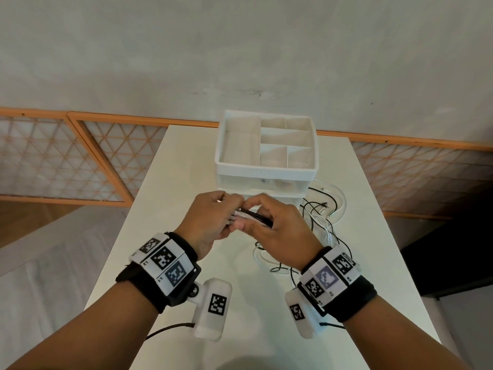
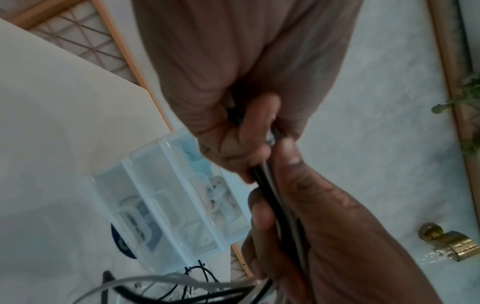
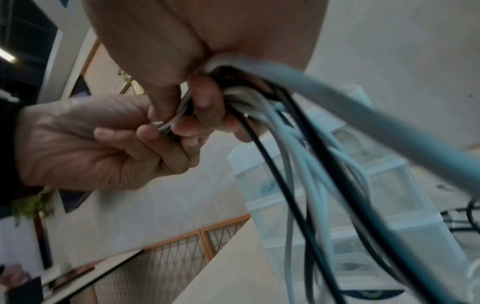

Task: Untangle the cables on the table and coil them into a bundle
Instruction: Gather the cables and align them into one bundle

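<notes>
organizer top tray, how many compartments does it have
5 in the organizer top tray: one long compartment down the left side, two small ones at the back right, one wide one mid right, one at the front right. None seems hidden.

White compartment organizer (image 1: 266,166) atop clear drawers (far table end); orange lattice panels (image 1: 61,158) along wall.

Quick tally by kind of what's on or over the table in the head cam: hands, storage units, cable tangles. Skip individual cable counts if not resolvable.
Hands: 2, left hand and right hand, both gripping cable strands
Drawer organizer: 1, white, compartment tray on top
Cable tangle: 1, black and white strands mixed; individual count not resolvable
Table: 1
Total: 5
</notes>
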Demonstrator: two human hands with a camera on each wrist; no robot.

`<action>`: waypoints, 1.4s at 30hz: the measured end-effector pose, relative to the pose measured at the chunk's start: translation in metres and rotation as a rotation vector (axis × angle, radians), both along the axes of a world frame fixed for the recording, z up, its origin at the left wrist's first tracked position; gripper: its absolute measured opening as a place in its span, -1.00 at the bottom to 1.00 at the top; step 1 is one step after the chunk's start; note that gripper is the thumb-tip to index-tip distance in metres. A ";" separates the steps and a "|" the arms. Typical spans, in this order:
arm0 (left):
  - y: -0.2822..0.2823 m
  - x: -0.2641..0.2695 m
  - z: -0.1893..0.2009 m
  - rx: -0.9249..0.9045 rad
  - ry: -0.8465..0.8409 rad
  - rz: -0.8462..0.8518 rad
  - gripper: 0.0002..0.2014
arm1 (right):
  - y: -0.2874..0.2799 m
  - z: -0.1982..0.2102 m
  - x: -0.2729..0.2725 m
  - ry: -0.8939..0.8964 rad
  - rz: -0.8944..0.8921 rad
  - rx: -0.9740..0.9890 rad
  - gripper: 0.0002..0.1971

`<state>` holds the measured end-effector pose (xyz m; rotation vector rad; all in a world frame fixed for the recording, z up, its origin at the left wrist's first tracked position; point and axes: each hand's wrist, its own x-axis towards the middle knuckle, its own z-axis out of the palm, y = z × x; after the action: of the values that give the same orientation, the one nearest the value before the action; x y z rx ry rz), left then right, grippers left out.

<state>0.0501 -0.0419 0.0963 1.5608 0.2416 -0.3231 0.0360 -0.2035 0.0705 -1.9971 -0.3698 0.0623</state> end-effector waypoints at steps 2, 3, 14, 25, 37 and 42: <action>0.004 0.002 -0.001 -0.050 -0.004 0.065 -0.83 | -0.008 0.002 0.000 0.137 0.012 0.006 -0.58; 0.007 0.002 -0.001 -0.069 -0.003 0.070 -0.81 | -0.012 0.003 0.000 0.180 0.019 0.001 -0.59; 0.020 0.005 0.021 0.595 -0.374 -0.145 -0.68 | 0.002 0.007 0.004 -0.062 0.085 -0.201 -0.82; -0.005 0.000 0.018 0.762 -0.440 -0.529 -0.22 | -0.004 0.022 -0.002 -0.038 0.133 -0.050 -0.83; 0.035 0.029 0.042 0.912 -0.494 -0.243 -0.22 | -0.063 0.016 0.015 -0.082 -0.102 -0.410 -0.89; 0.049 0.039 0.082 0.560 -0.589 0.129 -0.43 | -0.094 -0.035 0.014 0.211 -0.166 -0.828 -0.75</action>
<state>0.0889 0.0066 0.1786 2.1019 -0.0384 0.3417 0.0503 -0.2975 0.0353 -2.7952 -0.0256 0.3678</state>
